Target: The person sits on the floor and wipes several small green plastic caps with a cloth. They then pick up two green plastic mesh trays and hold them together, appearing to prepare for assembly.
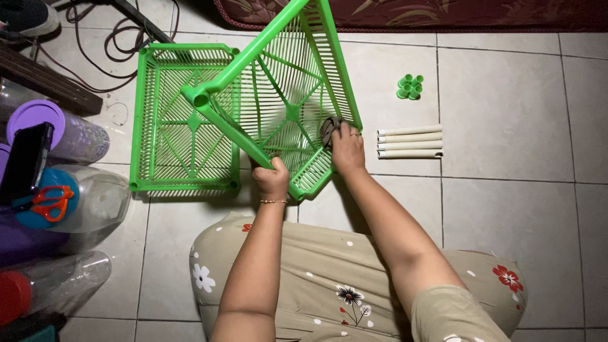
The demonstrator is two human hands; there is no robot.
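Note:
I hold a green plastic lattice shelf (288, 76) tilted up on its edge over the tiled floor. My left hand (272, 178) grips its lower corner near a green leg tube (221, 88). My right hand (347, 147) presses a dark grey cloth (328, 128) against the shelf's right rim. A second green shelf tray (171, 120) lies flat on the floor to the left, partly under the tilted one.
Several cream tubes (410, 142) lie side by side to the right, with a cluster of small green caps (410, 87) beyond them. Plastic bottles (76, 136), orange-handled scissors (52, 201) and a dark phone (25, 161) crowd the left edge. Cables (120, 38) trail at top left.

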